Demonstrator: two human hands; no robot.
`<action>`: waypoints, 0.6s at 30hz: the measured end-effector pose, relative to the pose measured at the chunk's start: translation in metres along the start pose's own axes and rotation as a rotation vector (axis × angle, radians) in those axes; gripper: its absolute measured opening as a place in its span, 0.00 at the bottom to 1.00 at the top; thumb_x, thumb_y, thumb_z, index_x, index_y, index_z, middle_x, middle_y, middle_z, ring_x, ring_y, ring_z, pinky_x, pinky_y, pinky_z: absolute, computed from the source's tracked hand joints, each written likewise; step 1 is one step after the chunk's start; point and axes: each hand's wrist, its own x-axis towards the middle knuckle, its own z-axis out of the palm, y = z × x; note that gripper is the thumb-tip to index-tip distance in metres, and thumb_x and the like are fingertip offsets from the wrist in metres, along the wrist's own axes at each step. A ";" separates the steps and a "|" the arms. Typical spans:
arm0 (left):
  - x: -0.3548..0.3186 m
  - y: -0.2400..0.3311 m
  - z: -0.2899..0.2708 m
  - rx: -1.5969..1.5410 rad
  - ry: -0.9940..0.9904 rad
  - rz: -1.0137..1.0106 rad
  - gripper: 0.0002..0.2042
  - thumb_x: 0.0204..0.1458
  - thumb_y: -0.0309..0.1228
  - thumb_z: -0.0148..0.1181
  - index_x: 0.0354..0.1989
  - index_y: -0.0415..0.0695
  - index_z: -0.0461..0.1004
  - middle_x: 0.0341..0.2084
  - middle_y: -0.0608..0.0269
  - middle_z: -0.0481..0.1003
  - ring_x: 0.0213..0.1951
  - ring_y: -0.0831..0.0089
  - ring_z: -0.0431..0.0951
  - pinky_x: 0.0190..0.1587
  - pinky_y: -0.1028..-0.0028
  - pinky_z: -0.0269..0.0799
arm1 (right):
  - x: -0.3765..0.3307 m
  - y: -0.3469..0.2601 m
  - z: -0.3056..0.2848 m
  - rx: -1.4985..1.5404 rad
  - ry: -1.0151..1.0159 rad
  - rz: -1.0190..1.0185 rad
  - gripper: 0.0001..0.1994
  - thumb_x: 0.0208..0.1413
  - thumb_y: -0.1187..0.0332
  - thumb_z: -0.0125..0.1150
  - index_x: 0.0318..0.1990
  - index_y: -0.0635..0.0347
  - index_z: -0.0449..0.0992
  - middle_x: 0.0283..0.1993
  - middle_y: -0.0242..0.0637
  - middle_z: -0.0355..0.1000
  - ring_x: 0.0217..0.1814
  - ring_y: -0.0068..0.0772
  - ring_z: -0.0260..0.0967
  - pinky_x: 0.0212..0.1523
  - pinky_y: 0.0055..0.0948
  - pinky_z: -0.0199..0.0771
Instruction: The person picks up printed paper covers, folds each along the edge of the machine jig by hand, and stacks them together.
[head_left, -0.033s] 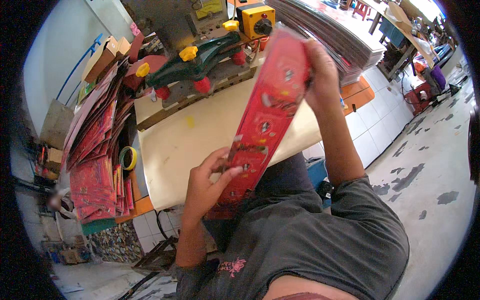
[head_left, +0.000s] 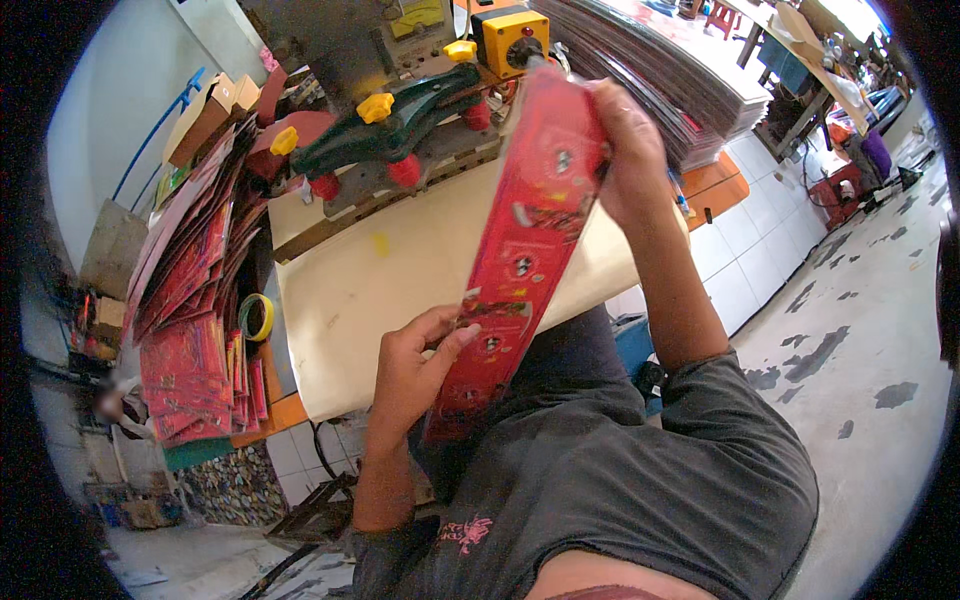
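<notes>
A long red printed strip (head_left: 525, 250), perhaps a stack of thin sheets, slants across in front of me, its upper end tipped away to the right. My left hand (head_left: 412, 362) grips its left edge low down, thumb lying on the printed face. Along the upper right edge, my right hand (head_left: 636, 150) is closed on the strip, its fingers partly behind. The strip's top end is blurred. Its lower end hangs over my lap, in front of the cream board (head_left: 370, 290).
A machine with a dark green clamp (head_left: 390, 130) and yellow knobs stands behind the board, beside a yellow control box (head_left: 512, 42). Red printed sheets (head_left: 185, 370) pile up at left, near a yellow tape roll (head_left: 258, 316). A tall stack of sheets (head_left: 650, 70) sits back right.
The strip's upper end has shifted slightly left together with my right hand. My left hand keeps nearly the same place and hold.
</notes>
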 end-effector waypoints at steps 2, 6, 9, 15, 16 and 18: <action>0.003 -0.007 -0.001 0.056 0.098 -0.078 0.14 0.60 0.28 0.68 0.52 0.35 0.80 0.34 0.63 0.84 0.36 0.82 0.79 0.42 0.77 0.75 | -0.014 0.005 0.025 0.071 0.043 0.141 0.21 0.70 0.57 0.60 0.61 0.63 0.71 0.54 0.38 0.77 0.53 0.28 0.76 0.53 0.30 0.79; -0.014 -0.021 -0.030 -0.180 0.453 0.052 0.10 0.64 0.29 0.64 0.48 0.35 0.81 0.37 0.65 0.83 0.38 0.81 0.78 0.45 0.75 0.75 | -0.043 0.015 0.003 -0.177 -0.587 0.346 0.27 0.69 0.58 0.61 0.69 0.63 0.66 0.63 0.42 0.74 0.64 0.34 0.73 0.63 0.37 0.72; -0.012 -0.018 -0.038 -0.571 0.744 0.322 0.12 0.66 0.29 0.61 0.53 0.37 0.77 0.44 0.61 0.82 0.45 0.77 0.80 0.52 0.71 0.76 | -0.081 0.023 0.019 -0.320 -0.853 0.432 0.31 0.63 0.55 0.67 0.68 0.62 0.69 0.64 0.42 0.75 0.64 0.36 0.73 0.64 0.38 0.71; -0.005 -0.001 -0.030 -0.759 0.818 0.399 0.17 0.68 0.31 0.59 0.60 0.37 0.68 0.48 0.56 0.80 0.46 0.67 0.82 0.51 0.64 0.81 | -0.092 0.003 0.058 -0.689 -0.591 0.340 0.09 0.66 0.66 0.64 0.45 0.62 0.81 0.34 0.37 0.81 0.37 0.28 0.81 0.38 0.29 0.79; -0.005 -0.004 -0.029 -0.739 0.713 0.406 0.17 0.68 0.31 0.59 0.60 0.36 0.68 0.48 0.56 0.79 0.44 0.66 0.83 0.48 0.63 0.83 | -0.081 0.003 0.049 -0.753 -0.625 0.122 0.08 0.66 0.67 0.64 0.45 0.63 0.81 0.34 0.39 0.81 0.35 0.29 0.81 0.37 0.30 0.78; -0.009 -0.009 -0.030 -0.714 0.844 0.331 0.16 0.69 0.34 0.58 0.57 0.34 0.71 0.42 0.55 0.81 0.38 0.67 0.84 0.40 0.65 0.83 | -0.057 -0.022 0.045 -0.988 -0.598 -0.009 0.07 0.65 0.69 0.64 0.43 0.64 0.81 0.33 0.38 0.81 0.34 0.30 0.81 0.36 0.29 0.78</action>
